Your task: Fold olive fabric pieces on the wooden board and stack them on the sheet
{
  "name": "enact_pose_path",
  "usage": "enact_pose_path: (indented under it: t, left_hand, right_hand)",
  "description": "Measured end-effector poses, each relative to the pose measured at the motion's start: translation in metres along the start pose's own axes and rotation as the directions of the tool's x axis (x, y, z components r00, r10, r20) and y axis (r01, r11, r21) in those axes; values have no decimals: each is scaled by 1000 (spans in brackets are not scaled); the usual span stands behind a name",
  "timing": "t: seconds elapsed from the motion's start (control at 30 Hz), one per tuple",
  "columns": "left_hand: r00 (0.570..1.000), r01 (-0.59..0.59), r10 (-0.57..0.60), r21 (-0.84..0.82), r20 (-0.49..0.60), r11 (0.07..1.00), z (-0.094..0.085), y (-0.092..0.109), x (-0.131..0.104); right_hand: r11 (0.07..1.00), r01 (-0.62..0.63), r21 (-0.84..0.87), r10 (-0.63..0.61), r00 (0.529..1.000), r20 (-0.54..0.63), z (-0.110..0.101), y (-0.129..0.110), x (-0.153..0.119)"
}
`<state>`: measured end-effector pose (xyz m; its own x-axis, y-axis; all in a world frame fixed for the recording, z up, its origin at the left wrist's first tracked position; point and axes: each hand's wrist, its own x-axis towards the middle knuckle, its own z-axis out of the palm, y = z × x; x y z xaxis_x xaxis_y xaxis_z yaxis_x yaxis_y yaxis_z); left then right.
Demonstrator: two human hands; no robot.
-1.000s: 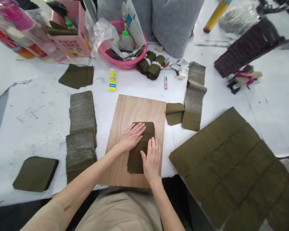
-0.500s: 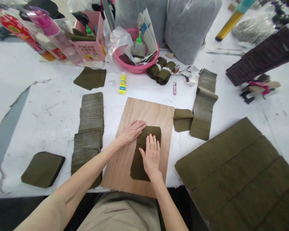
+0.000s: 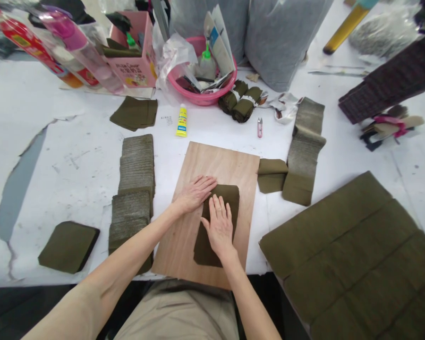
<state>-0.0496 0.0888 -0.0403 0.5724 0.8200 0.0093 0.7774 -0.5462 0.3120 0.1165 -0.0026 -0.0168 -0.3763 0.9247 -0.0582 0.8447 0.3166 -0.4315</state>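
A dark olive fabric piece [image 3: 207,250] lies flat on a plywood board [image 3: 175,250] in front of me. My right hand [image 3: 219,226] rests palm down on the middle of the fabric, its fingers stretched forward and the thumb out to the side. At the fabric's upper left edge, my left hand [image 3: 197,192] lies flat, partly on the wood, with its fingertips at the cloth. Neither hand grips anything. The right hand hides part of the cloth beneath it.
Overlapping fabric pieces [image 3: 137,163] line the left side, near a cut stack [image 3: 68,246]. Folded olive pieces [image 3: 272,175] touch the board's right edge; a large olive stack [image 3: 354,255] lies beyond. Behind are a yellow tube [image 3: 182,121], thread snips [image 3: 259,128] and a pink basket [image 3: 201,98].
My right hand has slid slightly left and up across the fabric. My left hand stays at the upper left edge. The whole view has shifted a little.
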Motion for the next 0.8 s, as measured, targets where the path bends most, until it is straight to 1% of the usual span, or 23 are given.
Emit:
enact_pose_path:
  t: [0.03,0.07,0.1,0.2,0.23,0.27,0.3,0.33,0.43,0.47,0.5,0.53,0.57,0.67,0.7,0.73,0.8]
  left_hand:
    - [1000,1,-1,2,-1,1000,0,0,0]
    - [1000,1,-1,4,-1,1000,0,0,0]
    - [1000,2,-2,6,-2,1000,1,0,0]
    - [1000,-1,2,12,-7,1000,2,-1,0]
    - [1000,-5,5,14,-11,1000,3,-2,0]
    - [1000,-8,8,15,-17,1000,4,-2,0]
    - [1000,-11,11,16,-22,1000,5,-3,0]
    - [1000,-13,14,17,-25,1000,6,-3,0]
    - [999,-16,17,23,-29,1000,7,-4,-1]
    - [999,-17,17,26,-28,1000,8,-5,-1]
    - [999,-17,17,28,-29,999,8,-5,-1]
    - [999,-16,17,28,-30,999,9,-5,-1]
    - [999,-15,16,27,-32,1000,9,-5,-1]
    - [999,-12,13,18,-44,1000,9,-4,-1]
    - [999,-13,13,15,-46,1000,9,-4,-1]
    - [999,-11,12,11,-47,1000,8,-3,0]
    - [999,-9,9,4,-43,1000,6,-2,0]
  right_hand:
    - [1000,9,1,-9,1000,5,2,-1,4]
    - [1000,19,3,-19,1000,17,6,-2,1]
    - [1000,27,3,-28,999,33,9,-3,-8]
    - [998,58,11,-58,995,82,16,-9,-51]
    - [998,65,17,-66,994,89,15,-10,-61]
    - [998,62,21,-63,994,90,13,-10,-65]
    - [998,51,22,-52,995,85,10,-10,-62]
    - [999,32,21,-33,997,74,7,-8,-54]
    - [1000,-21,3,21,1000,17,0,-2,-13]
    - [1000,-20,-3,20,1000,6,0,1,-3]
    - [1000,-14,-8,14,1000,7,1,2,1]
    - [1000,-5,-12,5,1000,14,4,2,-1]
    - [1000,8,-15,-7,1000,28,6,1,-9]
    - [999,54,-5,-54,996,71,11,-6,-44]
    - [998,64,4,-64,995,76,10,-8,-51]
    - [998,65,12,-66,995,78,9,-10,-53]
    - [999,39,13,-39,997,67,4,-9,-44]
